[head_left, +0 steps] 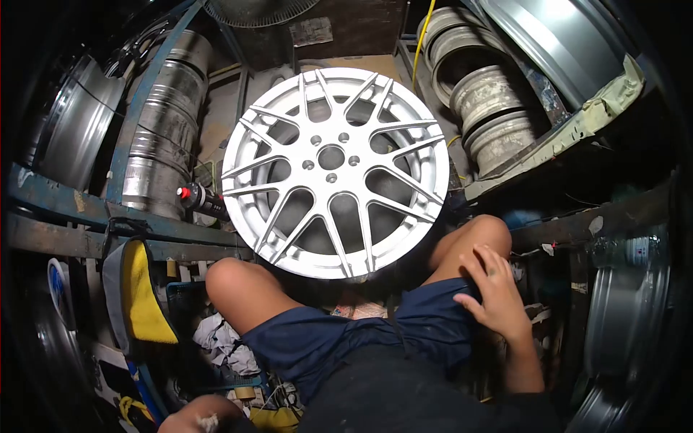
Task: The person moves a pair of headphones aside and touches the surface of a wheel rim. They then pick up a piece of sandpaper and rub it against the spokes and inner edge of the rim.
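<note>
A silver multi-spoke car wheel rim lies face up in front of my knees, with a round centre bore and several bolt holes around it. My right hand is over my right thigh, near the knee, its fingers apart and nothing in them. At the bottom left edge, my left hand is partly cut off by the frame. Its fingers are curled, and a small whitish scrap shows at them; what it is I cannot tell. Crumpled paper lies in front of that hand.
Stacked rims stand on racks at left and right. A bottle with a red cap is beside the silver rim. A yellow and grey cloth hangs from the left rail. A fan is at the top.
</note>
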`<state>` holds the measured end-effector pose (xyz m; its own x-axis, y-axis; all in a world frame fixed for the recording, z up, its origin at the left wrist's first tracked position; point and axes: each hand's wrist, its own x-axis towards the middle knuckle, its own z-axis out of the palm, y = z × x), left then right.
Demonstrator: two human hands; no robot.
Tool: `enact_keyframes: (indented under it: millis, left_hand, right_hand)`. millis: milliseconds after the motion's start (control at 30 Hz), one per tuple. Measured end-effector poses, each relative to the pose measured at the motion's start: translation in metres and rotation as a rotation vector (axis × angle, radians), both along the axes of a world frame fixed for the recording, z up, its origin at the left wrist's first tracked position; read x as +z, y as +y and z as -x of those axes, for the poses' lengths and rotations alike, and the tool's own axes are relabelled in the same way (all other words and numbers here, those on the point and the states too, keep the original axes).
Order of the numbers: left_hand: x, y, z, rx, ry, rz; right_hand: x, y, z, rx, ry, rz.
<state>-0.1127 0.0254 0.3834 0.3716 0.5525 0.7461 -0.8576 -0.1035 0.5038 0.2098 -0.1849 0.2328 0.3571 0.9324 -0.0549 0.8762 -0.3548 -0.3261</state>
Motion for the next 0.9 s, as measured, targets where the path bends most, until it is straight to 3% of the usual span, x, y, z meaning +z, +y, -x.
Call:
enact_keyframes:
  millis: [33, 100, 133, 200, 267, 300, 333, 433, 533, 600, 667, 767, 867, 900]
  left_hand:
    - [-0.020, 0.017, 0.029, -0.090, 0.238, 0.087]
    - [-0.075, 0.019, 0.065, 0.446, 0.928, -0.049]
    - [-0.101, 0.021, 0.077, 0.600, 1.276, -0.130]
    - [-0.149, 0.011, 0.072, 0.827, 1.707, -0.685]
    - [-0.209, -0.014, 0.091, 0.963, 1.606, -0.588]
    - [-0.223, -0.020, 0.100, 0.987, 1.534, -0.633]
    - [-0.220, -0.022, 0.098, 1.006, 1.462, -0.677]
    - [-0.216, -0.007, 0.099, 1.103, 1.387, -0.355]
    - [-0.201, 0.089, 0.095, 1.187, 1.283, -0.540]
    - [-0.193, 0.132, 0.075, 1.024, 1.336, -0.516]
    - [-0.208, 0.158, 0.073, 0.772, 1.435, -0.322]
    - [-0.236, 0.188, 0.114, 0.347, 1.544, 0.002]
    - [-0.259, 0.186, 0.127, 0.241, 1.422, 0.273]
    - [-0.263, 0.181, 0.129, 0.243, 1.370, 0.315]
  right_hand:
    - [-0.013, -0.008, 0.003, 0.021, -0.093, 0.002]
    - [-0.037, -0.026, 0.008, 0.069, -0.171, -0.066]
    - [-0.047, -0.036, 0.006, 0.098, -0.163, -0.138]
    - [-0.055, -0.045, 0.005, 0.073, -0.088, -0.277]
    - [-0.056, -0.051, 0.006, -0.035, 0.056, -0.394]
    - [-0.055, -0.042, 0.003, -0.057, -0.012, -0.486]
    - [-0.056, -0.041, -0.011, -0.038, -0.058, -0.489]
    - [-0.059, -0.035, -0.064, -0.088, -0.075, -0.520]
    - [-0.048, 0.020, -0.096, 0.003, -0.109, -0.562]
    - [-0.045, 0.052, -0.118, 0.103, -0.111, -0.473]
    - [-0.055, 0.070, -0.128, 0.073, 0.234, -0.465]
    - [-0.090, 0.063, -0.165, -0.206, 0.621, -0.218]
    - [-0.127, 0.041, -0.198, -0.272, 0.473, -0.080]
    - [-0.140, 0.036, -0.187, -0.324, 0.577, -0.129]
